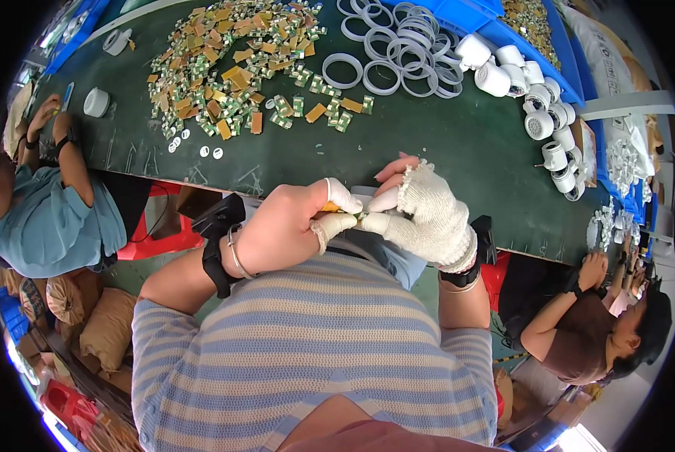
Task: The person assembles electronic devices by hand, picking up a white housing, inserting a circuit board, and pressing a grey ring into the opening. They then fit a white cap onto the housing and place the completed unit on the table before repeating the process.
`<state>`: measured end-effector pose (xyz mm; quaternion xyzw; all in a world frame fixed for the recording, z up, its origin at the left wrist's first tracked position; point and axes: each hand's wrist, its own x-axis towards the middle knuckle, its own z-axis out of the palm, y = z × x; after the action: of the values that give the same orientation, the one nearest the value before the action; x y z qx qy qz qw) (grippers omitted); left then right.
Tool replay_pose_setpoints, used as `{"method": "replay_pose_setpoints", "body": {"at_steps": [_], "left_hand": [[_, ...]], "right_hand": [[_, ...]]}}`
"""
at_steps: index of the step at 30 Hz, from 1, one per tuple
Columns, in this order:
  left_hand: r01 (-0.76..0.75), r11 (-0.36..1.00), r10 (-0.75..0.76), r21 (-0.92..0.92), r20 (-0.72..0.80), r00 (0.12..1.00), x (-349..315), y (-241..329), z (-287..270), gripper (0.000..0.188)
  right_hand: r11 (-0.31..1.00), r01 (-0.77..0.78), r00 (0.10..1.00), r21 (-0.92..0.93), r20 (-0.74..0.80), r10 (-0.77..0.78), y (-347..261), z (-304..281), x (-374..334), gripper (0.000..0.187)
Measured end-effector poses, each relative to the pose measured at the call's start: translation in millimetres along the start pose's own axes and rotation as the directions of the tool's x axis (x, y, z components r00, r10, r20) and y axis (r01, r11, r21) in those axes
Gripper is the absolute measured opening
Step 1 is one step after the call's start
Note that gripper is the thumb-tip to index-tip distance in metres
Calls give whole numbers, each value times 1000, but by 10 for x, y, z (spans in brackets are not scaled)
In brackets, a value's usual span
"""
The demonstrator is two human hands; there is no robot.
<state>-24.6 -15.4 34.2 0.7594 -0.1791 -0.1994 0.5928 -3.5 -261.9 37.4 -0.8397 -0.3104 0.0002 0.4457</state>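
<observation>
Close to my body, at the table's near edge, both hands meet with thumbs and fingertips pinched together. My left hand (288, 224), with white covers on thumb and forefinger, is closed on a small circuit board (361, 215), of which only a green sliver shows. A yellow-orange piece (331, 206) pokes out between the left fingers; whether it belongs to the board I cannot tell. My right hand (420, 211), in a knitted glove with some fingertips bare, pinches the board from the other side. Fingers cover most of it.
A heap of green and orange circuit boards (232, 60) spreads over the dark green table (292, 158). Clear plastic rings (383, 75), white round housings (493, 77) and blue bins (458, 13) are beyond. Co-workers sit at left (59, 203) and right (578, 331).
</observation>
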Motion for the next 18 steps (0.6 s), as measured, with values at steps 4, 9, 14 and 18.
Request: {"method": "replay_pose_setpoints", "body": {"at_steps": [4, 9, 14, 18], "left_hand": [[-128, 970, 134, 205, -16, 991, -2, -77, -1, 18], [-140, 982, 146, 126, -40, 988, -4, -156, -2, 16], [-38, 960, 27, -276, -43, 999, -65, -189, -10, 19], [-17, 994, 26, 108, -78, 997, -86, -111, -49, 15]], "right_hand": [[999, 36, 999, -26, -13, -36, 13, 52, 24, 22], [997, 7, 1000, -80, 24, -5, -107, 68, 61, 18], [996, -17, 998, 85, 67, 12, -70, 86, 112, 10], [997, -73, 993, -33, 89, 75, -172, 143, 191, 7]]}}
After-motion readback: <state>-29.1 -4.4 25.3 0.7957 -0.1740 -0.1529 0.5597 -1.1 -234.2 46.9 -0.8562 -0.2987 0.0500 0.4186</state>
